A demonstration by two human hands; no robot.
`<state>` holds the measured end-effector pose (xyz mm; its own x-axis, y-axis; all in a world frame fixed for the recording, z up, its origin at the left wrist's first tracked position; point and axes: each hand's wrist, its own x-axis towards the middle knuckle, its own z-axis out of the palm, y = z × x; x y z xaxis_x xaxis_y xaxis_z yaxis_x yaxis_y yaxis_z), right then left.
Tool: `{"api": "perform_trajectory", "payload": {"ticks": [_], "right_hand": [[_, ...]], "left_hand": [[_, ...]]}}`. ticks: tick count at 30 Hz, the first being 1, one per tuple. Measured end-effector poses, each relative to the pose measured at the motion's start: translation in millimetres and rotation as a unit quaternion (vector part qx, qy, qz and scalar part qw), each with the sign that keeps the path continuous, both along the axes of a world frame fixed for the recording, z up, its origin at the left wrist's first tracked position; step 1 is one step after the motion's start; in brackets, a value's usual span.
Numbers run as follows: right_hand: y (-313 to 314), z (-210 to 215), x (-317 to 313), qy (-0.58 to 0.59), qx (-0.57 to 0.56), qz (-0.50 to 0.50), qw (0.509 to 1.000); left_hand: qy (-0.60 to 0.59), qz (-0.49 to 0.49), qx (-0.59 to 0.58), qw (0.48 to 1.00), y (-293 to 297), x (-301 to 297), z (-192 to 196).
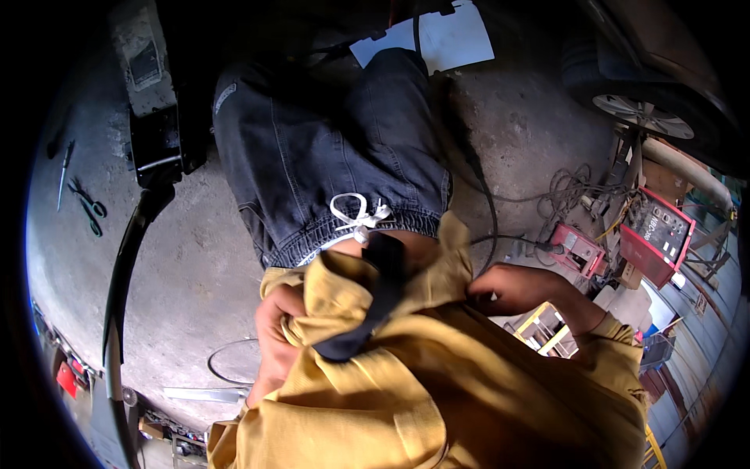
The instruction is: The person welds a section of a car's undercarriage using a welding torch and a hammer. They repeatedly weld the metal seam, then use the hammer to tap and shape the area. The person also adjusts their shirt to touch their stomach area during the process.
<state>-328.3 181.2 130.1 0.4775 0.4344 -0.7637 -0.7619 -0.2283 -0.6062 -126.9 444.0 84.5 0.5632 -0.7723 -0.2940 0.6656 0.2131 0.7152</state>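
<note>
At the waist, hands bunching mustard-yellow shirt

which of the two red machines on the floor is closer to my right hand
The smaller, flatter red box, just beyond your right hand. The bigger red machine with the dark control panel stands farther right.

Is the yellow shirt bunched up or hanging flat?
Bunched up. The left hand and right hand both grip the yellow shirt hem, gathering it into folds above the dark jeans.
</note>
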Motion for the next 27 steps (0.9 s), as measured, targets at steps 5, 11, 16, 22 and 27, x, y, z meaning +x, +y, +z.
{"api": "perform_trajectory", "payload": {"ticks": [5,11,16,22,27], "right_hand": [[30,-20,-22,0.045,-0.092,-0.254,0.962],[41,-30,-26,-0.024,-0.086,-0.324,0.942],[45,-34,-60,0.077,-0.012,-0.472,0.878],[76,-53,-65,0.146,-0.143,-0.596,0.776],[59,-53,-52,0.057,-0.146,-0.690,0.707]], "left_hand": [[0.118,0.020,0.084,0.989,0,1,-11],[0.127,-0.044,0.189,0.973,-6,12,-15],[0.078,-0.044,0.232,0.969,-2,11,-25],[0.044,-0.049,0.262,0.963,2,12,-29],[0.029,-0.056,0.291,0.955,3,13,-32]]}}
